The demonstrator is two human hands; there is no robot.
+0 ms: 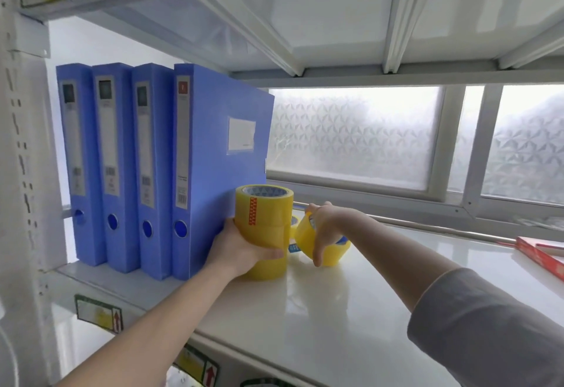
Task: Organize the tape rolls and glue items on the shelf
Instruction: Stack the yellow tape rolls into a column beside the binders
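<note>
A stack of yellow tape rolls [264, 219] stands upright on the white shelf [351, 304], right beside the blue file boxes. My left hand [241, 249] wraps around the lower part of this stack. My right hand [323, 228] grips a single yellow tape roll [323, 248], tilted on its edge just right of the stack. Another tape roll [294, 222] is partly hidden behind the two, only a sliver showing. No glue items are visible.
Several blue file boxes [152, 170] stand upright at the shelf's left end. A red flat box [540, 254] lies at the right edge. A frosted window [354, 136] is behind the shelf, and the upper shelf [274, 14] hangs overhead.
</note>
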